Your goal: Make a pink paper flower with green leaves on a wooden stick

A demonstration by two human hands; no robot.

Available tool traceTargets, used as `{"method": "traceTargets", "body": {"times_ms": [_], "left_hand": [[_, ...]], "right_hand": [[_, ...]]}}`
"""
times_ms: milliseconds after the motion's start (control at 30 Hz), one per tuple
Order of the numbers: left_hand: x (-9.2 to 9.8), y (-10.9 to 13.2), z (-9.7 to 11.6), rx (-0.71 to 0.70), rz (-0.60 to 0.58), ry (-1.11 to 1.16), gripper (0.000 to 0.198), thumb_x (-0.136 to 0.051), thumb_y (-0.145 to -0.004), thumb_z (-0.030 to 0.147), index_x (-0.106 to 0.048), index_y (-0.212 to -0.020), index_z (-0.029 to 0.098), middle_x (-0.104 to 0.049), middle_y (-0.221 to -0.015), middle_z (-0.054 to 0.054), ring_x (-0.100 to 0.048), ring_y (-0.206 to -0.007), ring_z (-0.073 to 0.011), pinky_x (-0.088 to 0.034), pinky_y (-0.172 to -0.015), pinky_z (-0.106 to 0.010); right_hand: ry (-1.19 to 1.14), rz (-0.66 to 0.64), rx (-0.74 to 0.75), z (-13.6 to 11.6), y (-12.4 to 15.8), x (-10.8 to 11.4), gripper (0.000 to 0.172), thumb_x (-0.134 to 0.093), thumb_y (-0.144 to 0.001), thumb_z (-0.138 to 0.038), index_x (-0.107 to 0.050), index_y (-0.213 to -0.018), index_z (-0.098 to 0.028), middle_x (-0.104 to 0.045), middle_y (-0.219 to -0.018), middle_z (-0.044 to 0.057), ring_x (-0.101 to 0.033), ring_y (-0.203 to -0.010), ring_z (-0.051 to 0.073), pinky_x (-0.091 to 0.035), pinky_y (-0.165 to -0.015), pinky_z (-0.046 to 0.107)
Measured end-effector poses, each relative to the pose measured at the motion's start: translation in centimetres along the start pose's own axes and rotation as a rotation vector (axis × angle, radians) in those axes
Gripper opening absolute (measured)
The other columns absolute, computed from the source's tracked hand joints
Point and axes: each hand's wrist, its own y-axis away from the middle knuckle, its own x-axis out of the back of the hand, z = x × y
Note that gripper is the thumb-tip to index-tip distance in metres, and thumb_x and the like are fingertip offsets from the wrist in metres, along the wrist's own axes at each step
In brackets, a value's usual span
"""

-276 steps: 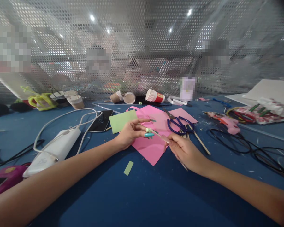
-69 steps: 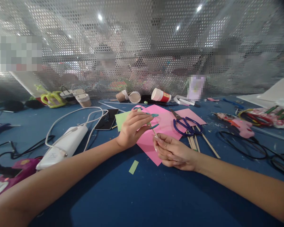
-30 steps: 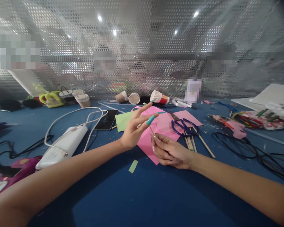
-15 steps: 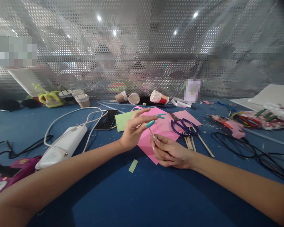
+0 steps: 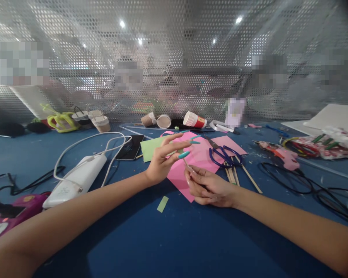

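Nearest: 1 green scrap [image 5: 162,204] flat on blue table [image 5: 168,243], between the forearms; a forearm dropped low could sweep it away. Left side, power bank [image 5: 75,181] just beyond the forearm, white cable [image 5: 111,132] looping out; an arm pulled back might snag it. Right hand [image 5: 210,187] pinches 1 thin stick [image 5: 186,162] between thumb and fingertip, other fingers curled under. Stick is tilted, off the table, between the 2 hands and in front of pink paper [image 5: 178,179]. Left hand [image 5: 159,164] has fingers stretched out and parted, thumb at the stick's upper end; can't tell if it grips that end, tip hidden behind the thumb. Main risk, my call: stick twists or slips, since so little of it shows between the hands and the long nails probably make a firm pinch hard. Pressing unevenly from either side could also bend or snap it. Green paper [image 5: 148,148] sits behind the left hand and might get creased if that hand drops. Scissors [image 5: 217,147] lie on the pink paper, near loose sticks [image 5: 251,178]; a right-hand bump could drag paper and scatter sticks. Farther: phone [image 5: 130,148], paper cups [image 5: 193,120] on their side, may roll if knocked; mesh screen [image 5: 168,50] last.
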Motion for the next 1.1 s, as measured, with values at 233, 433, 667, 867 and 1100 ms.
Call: {"method": "traceTargets", "body": {"times_ms": [233,433,667,867,1100], "left_hand": [[0.5,-0.3,0.0,-0.097,-0.055,-0.087,0.059,-0.058,-0.082,0.046,-0.045,-0.136,0.025,-0.047,-0.14,-0.011,-0.041,-0.131,-0.0277,-0.032,-0.109,-0.051],[0.5,-0.4,0.3,-0.107,-0.036,-0.156,0.038,-0.058,-0.085,0.033,-0.058,-0.123,0.025,-0.053,-0.134,-0.01,-0.045,-0.127,-0.0254,-0.033,-0.108,-0.05],[0.6,-0.5,0.2,-0.119,-0.049,-0.203,0.032,-0.058,-0.086,0.029,-0.061,-0.117,0.024,-0.058,-0.129,-0.01,-0.048,-0.125,-0.0245,-0.035,-0.106,-0.051],[0.8,-0.7,0.2,-0.107,-0.087,-0.214,0.031,-0.056,-0.087,0.029,-0.06,-0.118,0.025,-0.058,-0.128,-0.01,-0.049,-0.123,-0.024,-0.033,-0.106,-0.049],[-0.4,0.5,0.5,0.166,0.154,0.135,0.052,-0.046,-0.088,0.051,-0.04,-0.133,0.024,-0.042,-0.138,-0.012,-0.043,-0.126,-0.0257,-0.034,-0.107,-0.047]], "right_hand": [[-0.031,-0.019,0.043,0.1,0.0,0.0,0.02,-0.051,-0.093,-0.038,-0.051,-0.085,-0.02,-0.043,-0.041,-0.011,-0.019,-0.03,0.003,-0.023,-0.032,0.013],[-0.038,0.018,0.02,0.0,0.0,-0.1,0.021,-0.054,-0.091,-0.039,-0.052,-0.083,-0.02,-0.043,-0.039,-0.011,-0.019,-0.029,0.003,-0.024,-0.031,0.012],[-0.068,0.011,-0.001,0.2,0.2,0.3,0.018,-0.053,-0.092,-0.038,-0.052,-0.085,-0.021,-0.043,-0.039,-0.011,-0.016,-0.029,0.004,-0.022,-0.03,0.012],[-0.056,-0.005,0.007,0.3,0.1,0.4,0.017,-0.051,-0.093,-0.037,-0.052,-0.086,-0.021,-0.041,-0.039,-0.011,-0.016,-0.03,0.004,-0.022,-0.03,0.012],[-0.005,0.023,0.119,0.4,-0.1,0.0,0.021,-0.054,-0.091,-0.04,-0.052,-0.086,-0.02,-0.051,-0.047,-0.009,-0.032,-0.033,0.004,-0.029,-0.036,0.015]]}}
